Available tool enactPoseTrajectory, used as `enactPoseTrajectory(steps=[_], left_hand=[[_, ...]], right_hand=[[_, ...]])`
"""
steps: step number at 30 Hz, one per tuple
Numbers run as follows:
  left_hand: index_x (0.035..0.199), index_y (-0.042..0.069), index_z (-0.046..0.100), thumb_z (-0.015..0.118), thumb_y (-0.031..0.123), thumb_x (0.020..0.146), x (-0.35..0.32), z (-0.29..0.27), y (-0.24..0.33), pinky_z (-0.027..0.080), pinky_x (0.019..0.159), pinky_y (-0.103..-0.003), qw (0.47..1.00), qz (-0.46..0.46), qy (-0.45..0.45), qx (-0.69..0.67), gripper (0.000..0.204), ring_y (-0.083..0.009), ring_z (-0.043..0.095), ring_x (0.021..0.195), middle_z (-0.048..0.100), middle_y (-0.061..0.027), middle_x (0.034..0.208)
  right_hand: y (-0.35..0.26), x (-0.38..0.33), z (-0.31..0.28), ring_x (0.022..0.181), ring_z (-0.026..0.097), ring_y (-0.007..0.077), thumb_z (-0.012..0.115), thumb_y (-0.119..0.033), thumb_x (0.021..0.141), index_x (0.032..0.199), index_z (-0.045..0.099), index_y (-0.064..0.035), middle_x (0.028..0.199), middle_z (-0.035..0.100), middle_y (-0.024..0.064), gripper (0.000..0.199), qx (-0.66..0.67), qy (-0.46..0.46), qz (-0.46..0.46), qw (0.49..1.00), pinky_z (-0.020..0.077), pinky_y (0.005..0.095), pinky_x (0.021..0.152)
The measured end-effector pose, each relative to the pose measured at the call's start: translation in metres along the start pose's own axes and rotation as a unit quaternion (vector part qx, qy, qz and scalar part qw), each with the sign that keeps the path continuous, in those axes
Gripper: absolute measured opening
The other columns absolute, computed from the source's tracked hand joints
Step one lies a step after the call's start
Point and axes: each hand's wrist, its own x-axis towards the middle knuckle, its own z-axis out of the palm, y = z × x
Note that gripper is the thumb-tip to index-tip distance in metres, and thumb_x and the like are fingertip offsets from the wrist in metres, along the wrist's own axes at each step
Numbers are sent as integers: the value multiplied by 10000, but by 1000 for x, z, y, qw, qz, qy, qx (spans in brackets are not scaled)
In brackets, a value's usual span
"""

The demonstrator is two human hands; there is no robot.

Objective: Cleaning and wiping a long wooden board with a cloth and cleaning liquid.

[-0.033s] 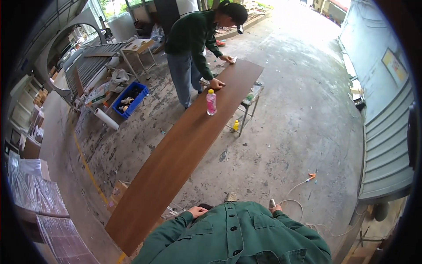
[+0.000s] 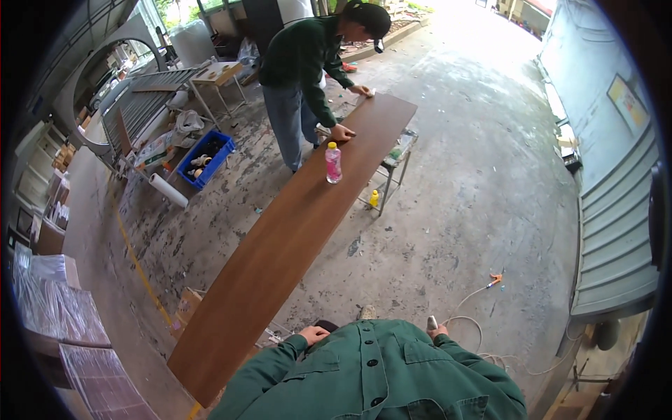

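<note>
Left hand [image 2: 313,334] fingers curl near smooth brown plank [image 2: 294,231]; right hand [image 2: 435,329] grip unclear.

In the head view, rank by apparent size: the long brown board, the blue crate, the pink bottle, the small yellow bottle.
1. Long brown board, largest by far.
2. Blue crate.
3. Pink bottle.
4. Small yellow bottle, smallest.
All lie at mid distance, so nearness hardly skews the order.

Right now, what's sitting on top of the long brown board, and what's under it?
On the long brown board: a pink bottle standing upright and the co-worker's two hands at the far end. Under it there, a metal stand and a small yellow bottle on the floor. Any near-end support is hidden.
</note>
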Motion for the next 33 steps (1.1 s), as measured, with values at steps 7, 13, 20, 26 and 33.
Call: enactPoseTrajectory(steps=[7, 13, 20, 26, 33], left_hand=[[681, 31, 491, 452, 425, 787, 54, -18, 78, 397, 607, -401, 984, 4, 29, 176, 410, -358, 513, 742, 522, -194, 757], [788, 45, 572, 428, 459, 790, 81, -48, 104, 423, 681, -378, 981, -20, -42, 188, 439, -337, 551, 769, 578, -167, 764], [704, 64, 592, 536, 372, 738, 166, -91, 161, 435, 590, -319, 996, -3, -57, 71, 314, -192, 555, 596, 590, -90, 655], [873, 196, 634, 542, 334, 707, 261, -139, 134, 432, 778, -348, 981, -15, -102, 166, 234, -245, 562, 861, 611, -58, 874], [798, 103, 607, 509, 284, 707, 331, -199, 179, 434, 665, -356, 962, 1, -174, 212, 224, -286, 566, 754, 592, -129, 797]], right_hand=[[-31, 32, -38, 800, 581, 261, 637, -122, 621, 930, 550, -36, 837, 598, 146, 333, 133, 37, -10, 990, 445, 347, 696], [-75, 36, -49, 691, 588, 210, 642, -103, 616, 926, 541, -17, 767, 596, 124, 336, 190, 23, 17, 981, 465, 333, 626], [-58, 71, -26, 712, 582, 205, 708, -125, 566, 899, 578, -29, 786, 611, 102, 370, 114, 6, 52, 992, 463, 347, 643], [-153, 126, -66, 749, 591, 227, 711, -216, 555, 891, 602, -36, 830, 619, 102, 397, 14, -20, 24, 999, 454, 351, 682], [-306, 215, -130, 679, 554, 162, 628, -142, 637, 861, 559, -35, 733, 586, 74, 258, 113, 129, -99, 980, 447, 305, 625]])
